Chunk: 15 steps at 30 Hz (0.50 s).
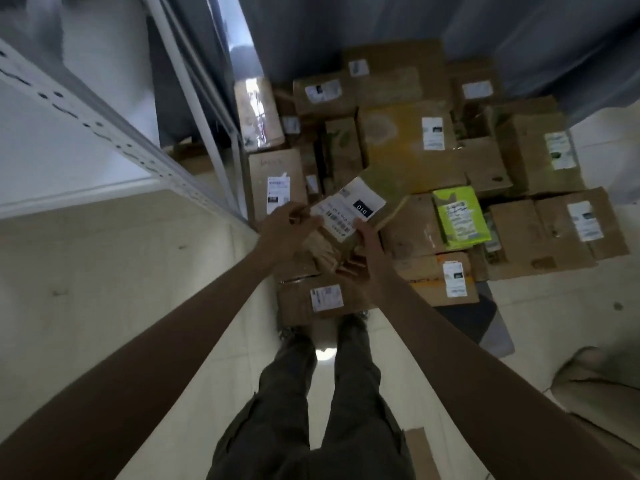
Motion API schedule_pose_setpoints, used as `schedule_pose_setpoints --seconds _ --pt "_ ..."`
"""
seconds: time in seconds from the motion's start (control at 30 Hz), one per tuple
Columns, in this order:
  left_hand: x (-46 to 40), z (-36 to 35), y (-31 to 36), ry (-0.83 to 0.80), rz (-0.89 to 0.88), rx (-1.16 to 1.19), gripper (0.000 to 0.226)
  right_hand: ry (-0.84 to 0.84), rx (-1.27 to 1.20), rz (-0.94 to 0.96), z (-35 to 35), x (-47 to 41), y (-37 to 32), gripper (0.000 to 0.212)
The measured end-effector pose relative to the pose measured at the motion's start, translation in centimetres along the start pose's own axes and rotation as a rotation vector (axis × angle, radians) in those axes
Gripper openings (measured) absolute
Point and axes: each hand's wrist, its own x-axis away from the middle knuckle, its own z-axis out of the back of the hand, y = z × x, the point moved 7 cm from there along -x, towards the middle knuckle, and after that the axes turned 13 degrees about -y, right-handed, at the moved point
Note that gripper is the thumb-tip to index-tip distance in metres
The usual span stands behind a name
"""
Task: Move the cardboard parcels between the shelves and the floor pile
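Shelving [104, 133], white metal, at far left. Left hand [282, 225] curled on near-left edge of small cardboard parcel [341, 216], thumb on top by white label. Parcel held tilted in the air above floor pile [433, 161], near shelf upright. Right hand [363, 252] gripping parcel from below at right. Lime-green packet [457, 216] further right, lying on pile.

Both arms outstretched, left hand [282, 223] and right hand [363, 251] gripping.
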Motion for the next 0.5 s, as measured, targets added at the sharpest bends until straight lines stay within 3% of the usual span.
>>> schedule_pose_setpoints --seconds 0.27,0.5 --pt "-10.0 -2.8 -7.7 0.181 0.159 0.235 0.035 -0.039 -0.146 -0.097 3.3 -11.8 2.1 0.038" --pt "-18.4 -6.4 -12.6 0.181 0.205 0.237 0.062 -0.054 -0.326 -0.063 6.5 -21.4 3.7 0.032"
